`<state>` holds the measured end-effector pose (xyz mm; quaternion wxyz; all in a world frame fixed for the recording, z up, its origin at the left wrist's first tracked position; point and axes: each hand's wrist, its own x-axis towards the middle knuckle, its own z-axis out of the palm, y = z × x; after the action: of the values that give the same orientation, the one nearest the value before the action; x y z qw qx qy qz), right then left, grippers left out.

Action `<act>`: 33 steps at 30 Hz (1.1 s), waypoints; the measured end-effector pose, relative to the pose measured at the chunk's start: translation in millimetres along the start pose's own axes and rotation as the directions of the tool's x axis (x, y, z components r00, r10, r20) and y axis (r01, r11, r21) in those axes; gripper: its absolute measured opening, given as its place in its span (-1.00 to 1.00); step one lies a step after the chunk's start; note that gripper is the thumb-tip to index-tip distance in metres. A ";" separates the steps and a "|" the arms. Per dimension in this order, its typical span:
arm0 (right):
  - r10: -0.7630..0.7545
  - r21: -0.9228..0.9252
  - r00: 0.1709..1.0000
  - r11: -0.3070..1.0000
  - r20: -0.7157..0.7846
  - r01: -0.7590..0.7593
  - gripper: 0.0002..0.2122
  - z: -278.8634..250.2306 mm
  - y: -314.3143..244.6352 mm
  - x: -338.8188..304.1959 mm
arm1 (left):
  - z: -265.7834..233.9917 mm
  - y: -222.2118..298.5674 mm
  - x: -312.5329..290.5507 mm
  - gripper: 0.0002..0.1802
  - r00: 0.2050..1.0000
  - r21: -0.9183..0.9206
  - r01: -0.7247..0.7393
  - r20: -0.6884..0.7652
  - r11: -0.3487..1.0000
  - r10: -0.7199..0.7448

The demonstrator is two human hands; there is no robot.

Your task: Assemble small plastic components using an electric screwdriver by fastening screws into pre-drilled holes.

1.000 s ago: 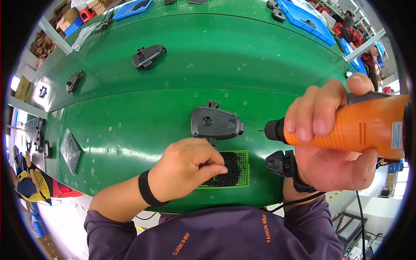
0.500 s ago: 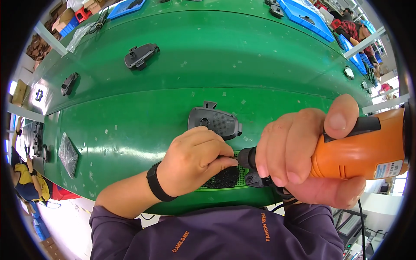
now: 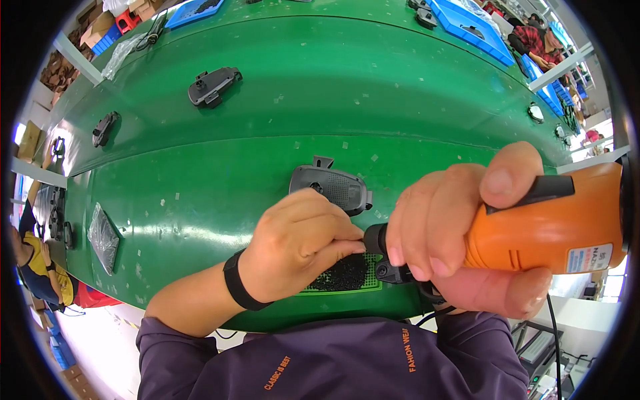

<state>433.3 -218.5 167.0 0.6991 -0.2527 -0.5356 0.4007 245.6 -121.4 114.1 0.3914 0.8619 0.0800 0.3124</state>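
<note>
My right hand (image 3: pixel 460 233) grips an orange electric screwdriver (image 3: pixel 553 220), its black nose pointing left. My left hand (image 3: pixel 297 243) has its fingertips pinched together right at that black nose, above a small green tray of black screws (image 3: pixel 347 275); whether a screw is between the fingers is hidden. A black plastic housing (image 3: pixel 333 187) lies on the green belt (image 3: pixel 267 120) just beyond my left hand, partly covered by it.
Two more black housings (image 3: pixel 212 85) (image 3: pixel 104 128) lie farther up the belt on the left. A clear bag of dark parts (image 3: pixel 103 237) sits at the left edge. Blue bins (image 3: pixel 470 27) stand at the back. Another person (image 3: pixel 30 270) is at the far left.
The screwdriver swung down and left until its nose met my left fingertips. My left hand lifted from the screw tray toward the tool.
</note>
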 end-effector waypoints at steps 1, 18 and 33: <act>0.001 0.001 1.000 1.000 -0.002 -0.001 -0.37 -1.0 2.0 1.3 | -2.6 0.8 1.1 -0.76 1.000 -0.001 0.002 0.001 1.000 -0.002; 0.033 0.002 0.909 0.999 -0.415 -0.035 -0.64 -25.4 62.7 21.4 | 6.0 -15.7 -4.7 -0.78 0.980 0.481 -0.063 0.193 0.874 -0.035; 0.081 0.102 0.940 0.993 -0.330 -0.050 -0.76 -38.8 76.8 15.4 | 13.4 -23.3 -1.5 -0.79 0.986 0.465 -0.064 0.166 0.883 -0.016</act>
<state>449.6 -160.5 103.7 0.7768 -0.3020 -0.3816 0.3996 254.9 -114.5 89.8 0.1728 0.9546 0.1099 0.2165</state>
